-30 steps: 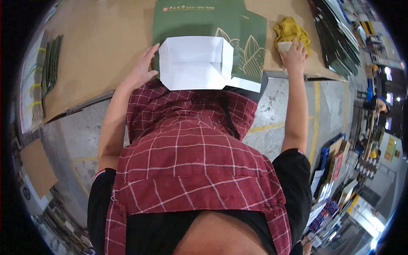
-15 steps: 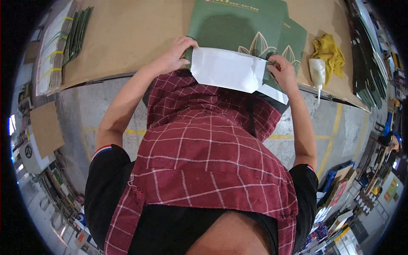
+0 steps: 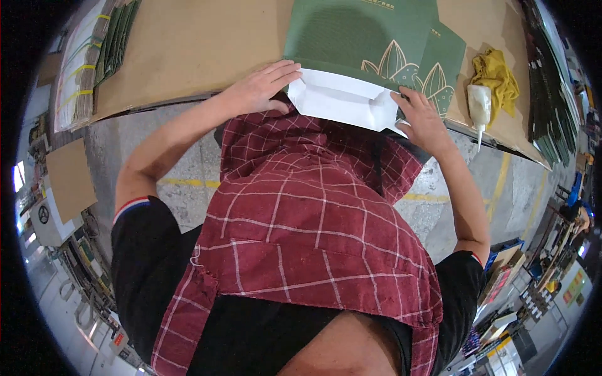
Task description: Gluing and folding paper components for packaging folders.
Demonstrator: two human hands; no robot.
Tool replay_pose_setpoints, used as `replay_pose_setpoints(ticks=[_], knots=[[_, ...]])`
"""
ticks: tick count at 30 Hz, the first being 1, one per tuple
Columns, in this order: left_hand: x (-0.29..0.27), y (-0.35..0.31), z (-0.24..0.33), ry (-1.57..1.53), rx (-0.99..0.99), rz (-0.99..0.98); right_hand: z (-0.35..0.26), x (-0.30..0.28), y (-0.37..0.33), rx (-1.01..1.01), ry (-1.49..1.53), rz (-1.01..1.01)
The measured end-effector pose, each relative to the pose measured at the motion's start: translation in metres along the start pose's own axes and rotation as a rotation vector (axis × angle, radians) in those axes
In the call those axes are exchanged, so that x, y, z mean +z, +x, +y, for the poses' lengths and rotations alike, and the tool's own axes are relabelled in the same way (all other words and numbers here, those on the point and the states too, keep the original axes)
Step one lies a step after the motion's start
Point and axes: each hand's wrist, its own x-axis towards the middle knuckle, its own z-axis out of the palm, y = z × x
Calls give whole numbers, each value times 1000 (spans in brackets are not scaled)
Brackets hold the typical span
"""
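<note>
A green paper bag [image 3: 351,37] with gold line drawings lies flat on the table, its white bottom end [image 3: 338,103] toward me and opened into a shallow fold. At the left corner of that end, my left hand [image 3: 266,88] rests with fingers stretched over the green edge and thumb apart. My right hand [image 3: 425,122] spans the right corner, fingers bent a little on the edge and thumb spread below. Under the bag's right side, partly covered, lies a second green bag [image 3: 453,56].
To the right are a glue bottle [image 3: 480,105] with its nozzle toward me and a yellow cloth [image 3: 495,75]. Stacked green bags [image 3: 549,94] line the table's right edge. Strapped white bundles [image 3: 81,75] and dark green folded bags [image 3: 116,47] stand at the left.
The white bottom end, flat before, now stands open in a fold with raised edges. My left fingers have stretched out and my right hand has spread over the corner.
</note>
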Motion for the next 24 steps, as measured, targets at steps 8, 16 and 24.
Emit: replay_pose_setpoints(ticks=[8,16,24], knots=[[16,1,-10,-77,15,174,11,6,-2,14,147,26],[8,3,4,-143,-99,194,3,12,-3,41,99,115],[11,3,7,-145,-212,196,21,23,2,-43,249,259]])
